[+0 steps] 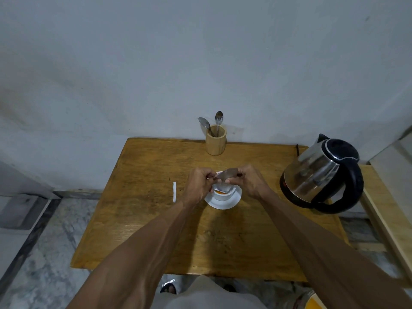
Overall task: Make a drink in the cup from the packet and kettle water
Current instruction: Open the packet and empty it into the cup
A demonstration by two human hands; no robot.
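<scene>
A wooden table (156,219) stands against a pale wall. From the left: a white strip (174,192) lies on the wood, then the left hand (199,184) and right hand (247,181) each pinch an end of the packet (226,175), tipped over the cup (223,195) on its saucer (223,205). A wooden holder (215,143) with two spoons (218,119) stands behind; the kettle (321,172) sits at the right edge.

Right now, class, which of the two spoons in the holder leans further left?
The left spoon: its bowl tilts out over the holder rim, while the right spoon stands nearly upright.
</scene>
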